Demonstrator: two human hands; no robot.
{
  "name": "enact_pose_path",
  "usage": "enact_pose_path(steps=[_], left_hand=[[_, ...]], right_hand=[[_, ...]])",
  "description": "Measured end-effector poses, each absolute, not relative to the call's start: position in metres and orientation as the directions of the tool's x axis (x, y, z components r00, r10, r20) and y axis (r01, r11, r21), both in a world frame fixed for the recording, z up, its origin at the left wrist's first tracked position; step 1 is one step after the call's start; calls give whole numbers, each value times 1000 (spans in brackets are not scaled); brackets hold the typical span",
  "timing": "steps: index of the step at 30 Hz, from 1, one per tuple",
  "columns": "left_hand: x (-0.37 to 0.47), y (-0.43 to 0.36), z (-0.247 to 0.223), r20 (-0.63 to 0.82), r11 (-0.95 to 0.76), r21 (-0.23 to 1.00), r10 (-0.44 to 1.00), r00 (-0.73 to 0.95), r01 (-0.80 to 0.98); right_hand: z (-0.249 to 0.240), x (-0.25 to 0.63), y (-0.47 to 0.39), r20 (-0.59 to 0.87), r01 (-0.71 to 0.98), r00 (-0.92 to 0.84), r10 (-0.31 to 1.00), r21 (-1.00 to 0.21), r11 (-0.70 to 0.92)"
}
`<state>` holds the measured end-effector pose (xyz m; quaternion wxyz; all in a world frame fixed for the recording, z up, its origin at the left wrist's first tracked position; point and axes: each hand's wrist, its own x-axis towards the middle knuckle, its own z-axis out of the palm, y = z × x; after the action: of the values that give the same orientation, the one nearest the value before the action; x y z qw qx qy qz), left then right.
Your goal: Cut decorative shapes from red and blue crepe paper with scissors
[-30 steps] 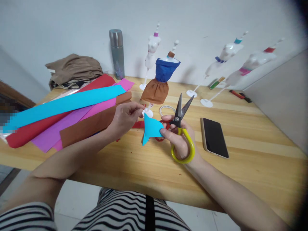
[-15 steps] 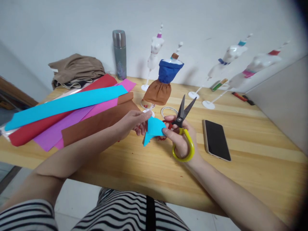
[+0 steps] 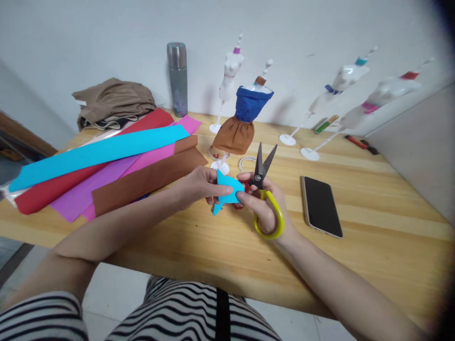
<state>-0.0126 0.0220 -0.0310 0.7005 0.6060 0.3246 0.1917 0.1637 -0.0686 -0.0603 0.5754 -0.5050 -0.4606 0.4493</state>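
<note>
A small light-blue piece point(image 3: 224, 183) with pointed corners hangs between my hands above the table. My left hand point(image 3: 204, 184) pinches it from the left, thumb lying across its face. My right hand point(image 3: 266, 203) grips its right edge between thumb and fingers. Scissors point(image 3: 265, 177) with spread blades pointing up also hang on my right hand, the yellow handle loop around the base of the thumb. Just behind the hands stands a small dress form wearing a blue top point(image 3: 252, 103) and a gathered brown skirt point(image 3: 234, 135).
Coloured sheets point(image 3: 103, 151) lie at the left, with brown cloth point(image 3: 113, 102) and a flask point(image 3: 177, 80) behind. White dress forms point(image 3: 231, 66) stand at the back. A phone point(image 3: 322, 206) lies right of my right hand, on the wooden table point(image 3: 220, 260).
My left thumb has moved right and down onto the face of the light-blue piece. The scissors have shifted slightly left and tilted more upright with my right hand.
</note>
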Motion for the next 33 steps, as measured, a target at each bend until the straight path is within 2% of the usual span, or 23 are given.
enact_pose_path(steps=[5,11,13,17,20,24,27,30,33], left_hand=[[-16,32,-27,-239,107,968,670,702,227],[-18,32,-24,-325,108,942,534,781,319],[-15,29,-25,-300,148,953,573,763,264],[-8,19,-35,-179,191,980,763,621,47],[-5,13,-45,-165,210,978,796,582,-12],[-5,14,-49,-161,203,979,750,642,8],[-8,19,-41,-189,173,980,697,691,94],[-11,25,-32,-243,109,969,562,790,221],[-13,29,-30,-236,82,970,535,811,228]], right_hand=[[-57,167,-69,65,-10,65,996,-998,66],[-52,170,-71,135,92,-38,990,-986,138],[-51,171,-70,146,59,10,989,-988,145],[-56,171,-65,98,-27,112,989,-994,102],[-60,170,-61,46,-80,135,990,-995,57],[-57,173,-59,14,-77,119,993,-997,24],[-52,176,-60,51,-18,76,996,-998,53],[-51,178,-61,98,38,25,995,-995,97],[-53,179,-61,114,61,43,993,-992,111]])
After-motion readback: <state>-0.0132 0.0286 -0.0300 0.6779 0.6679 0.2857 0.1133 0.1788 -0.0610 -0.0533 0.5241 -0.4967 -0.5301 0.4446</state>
